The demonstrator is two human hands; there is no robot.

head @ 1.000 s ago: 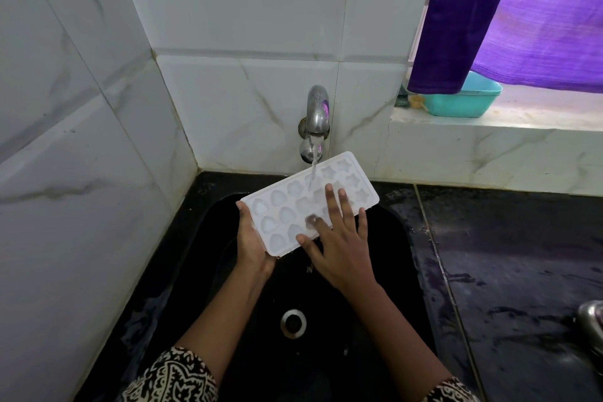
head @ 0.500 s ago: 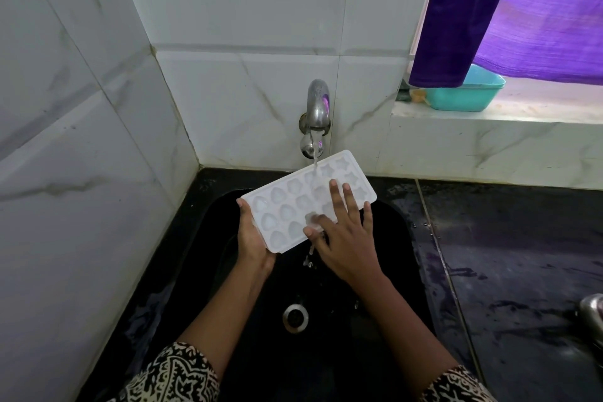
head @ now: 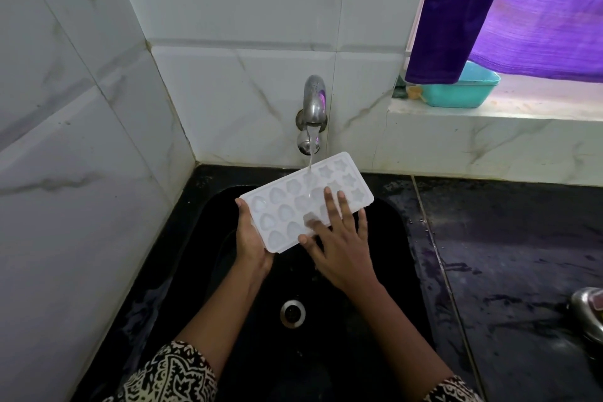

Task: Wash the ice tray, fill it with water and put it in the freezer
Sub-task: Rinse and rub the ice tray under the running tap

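Observation:
A white ice tray [head: 287, 206] with heart and star moulds is held over the black sink [head: 385, 238], tilted with its far end to the right. My left hand [head: 249, 240] grips its near left end, fingers underneath. My right hand [head: 339, 238] lies flat on top, fingers spread and straight over the moulds. Water runs from the steel tap [head: 314, 101] on the back wall onto the tray's far side.
The sink drain [head: 292, 313] lies below my hands. White marble tiles close the left and back. A black counter [head: 522, 254] stretches right, with a steel object [head: 590, 310] at its edge. A teal tub [head: 463, 88] sits on the sill under a purple curtain [head: 509, 10].
My right hand has shifted a little over the tray's moulds, fingers sliding across them. The tray stays under the running water in my left hand.

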